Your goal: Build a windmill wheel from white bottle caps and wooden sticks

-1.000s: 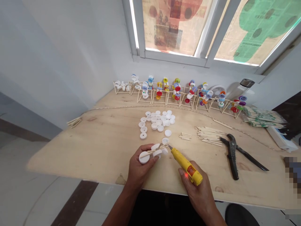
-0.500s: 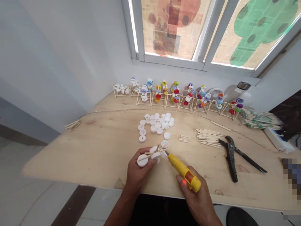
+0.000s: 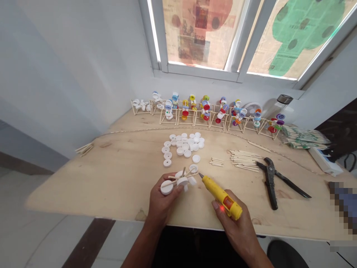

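Observation:
My left hand (image 3: 164,199) is closed on a small wheel (image 3: 182,181) built of wooden sticks and white bottle caps, held just above the table near its front edge. My right hand (image 3: 234,216) grips a yellow hot glue gun (image 3: 220,193) with a red light glowing on it. Its dark nozzle points up and left, close to a stick end on the wheel's right side. Beyond the wheel lie loose white bottle caps (image 3: 187,153) in a cluster. Short cut sticks (image 3: 216,162) are to the right of them.
Longer sticks (image 3: 244,160) and black-handled pliers (image 3: 270,182) lie at the right. Finished cap-and-stick models (image 3: 205,111) line the wall under the window, by a bottle (image 3: 281,103) and a small fan (image 3: 252,108). Bagged sticks (image 3: 304,137) and a power strip (image 3: 325,162) sit far right.
The glue gun's tip has drawn slightly right, away from the wheel. My left hand still holds the wheel, and the whole view has shifted a little.

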### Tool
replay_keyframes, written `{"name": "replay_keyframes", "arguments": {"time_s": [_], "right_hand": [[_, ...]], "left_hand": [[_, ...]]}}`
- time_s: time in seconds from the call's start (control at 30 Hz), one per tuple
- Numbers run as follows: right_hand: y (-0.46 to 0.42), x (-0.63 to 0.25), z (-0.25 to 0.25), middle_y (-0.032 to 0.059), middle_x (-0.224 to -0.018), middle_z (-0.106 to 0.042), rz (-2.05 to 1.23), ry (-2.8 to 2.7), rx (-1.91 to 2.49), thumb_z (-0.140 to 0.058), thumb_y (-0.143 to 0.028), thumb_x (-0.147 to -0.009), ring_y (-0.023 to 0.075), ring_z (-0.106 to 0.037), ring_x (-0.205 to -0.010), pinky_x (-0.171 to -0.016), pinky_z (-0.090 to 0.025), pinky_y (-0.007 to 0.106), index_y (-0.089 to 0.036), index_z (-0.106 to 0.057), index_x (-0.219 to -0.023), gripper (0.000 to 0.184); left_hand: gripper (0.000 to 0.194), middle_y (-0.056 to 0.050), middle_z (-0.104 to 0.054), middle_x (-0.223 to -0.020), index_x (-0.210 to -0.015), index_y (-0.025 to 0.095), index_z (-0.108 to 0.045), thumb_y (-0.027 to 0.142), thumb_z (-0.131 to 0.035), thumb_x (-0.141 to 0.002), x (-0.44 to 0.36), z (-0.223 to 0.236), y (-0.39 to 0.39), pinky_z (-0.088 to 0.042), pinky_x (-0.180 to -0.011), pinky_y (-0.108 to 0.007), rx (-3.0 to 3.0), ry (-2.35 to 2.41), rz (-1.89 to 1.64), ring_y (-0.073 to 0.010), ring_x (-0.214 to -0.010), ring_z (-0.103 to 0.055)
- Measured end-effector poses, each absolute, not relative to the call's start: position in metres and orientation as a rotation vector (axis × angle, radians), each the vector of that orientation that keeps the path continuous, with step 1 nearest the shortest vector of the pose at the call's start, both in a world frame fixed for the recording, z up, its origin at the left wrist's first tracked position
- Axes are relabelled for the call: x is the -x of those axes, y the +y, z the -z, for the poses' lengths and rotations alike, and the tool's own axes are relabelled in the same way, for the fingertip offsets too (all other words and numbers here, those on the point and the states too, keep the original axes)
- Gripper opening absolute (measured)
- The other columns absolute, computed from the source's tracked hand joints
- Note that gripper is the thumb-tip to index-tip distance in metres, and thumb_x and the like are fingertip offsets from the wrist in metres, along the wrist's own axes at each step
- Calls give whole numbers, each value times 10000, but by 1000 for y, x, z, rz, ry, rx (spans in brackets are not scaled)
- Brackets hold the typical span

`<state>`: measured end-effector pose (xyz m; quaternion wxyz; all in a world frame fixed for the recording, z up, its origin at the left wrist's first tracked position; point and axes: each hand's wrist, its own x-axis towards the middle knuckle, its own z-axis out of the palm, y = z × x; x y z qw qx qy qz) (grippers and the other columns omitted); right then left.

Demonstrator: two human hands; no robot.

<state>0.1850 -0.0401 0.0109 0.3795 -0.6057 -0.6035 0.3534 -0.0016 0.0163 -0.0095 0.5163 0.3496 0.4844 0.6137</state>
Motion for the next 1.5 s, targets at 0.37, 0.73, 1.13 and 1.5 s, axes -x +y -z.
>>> {"name": "replay_keyframes", "arguments": {"time_s": [0.37,0.73,1.13,1.5], "right_hand": [[-40,-181,-18,-2,-728,-537,-706,-1716,1558,-495,-364,-876,151,-503,-663,-605,-402,258,-211,-502,-782,179],[-42,-301,-18,89,-952,-608,275,-1764,1537,-551,-247,-851,228,-573,-890,-776,-442,347,-191,-521,-1035,195],[-49,-401,16,93,-827,-631,944,-1869,2196,-479,-249,-848,242,-530,-776,-714,-326,354,-145,-539,-957,162],[-42,-410,19,144,-1059,-627,586,-1857,2363,-411,-424,-835,339,-544,-942,-733,-395,470,-198,-518,-1126,384]], "left_hand": [[327,22,-646,-754,-861,192,-643,243,-792,-575,4,15,17,-447,-624,-189,-841,1145,-1450,-112,-666,-555],[320,1,-654,-839,-744,180,-639,236,-829,-493,7,16,21,-475,-594,-191,-791,1219,-1456,-126,-687,-573],[349,31,-638,-771,-743,187,-631,212,-852,-474,6,23,25,-481,-654,-179,-648,1080,-1521,-106,-715,-579],[314,4,-614,-770,-770,176,-595,221,-813,-550,24,20,27,-467,-683,-254,-636,966,-1607,-137,-731,-574]]}}
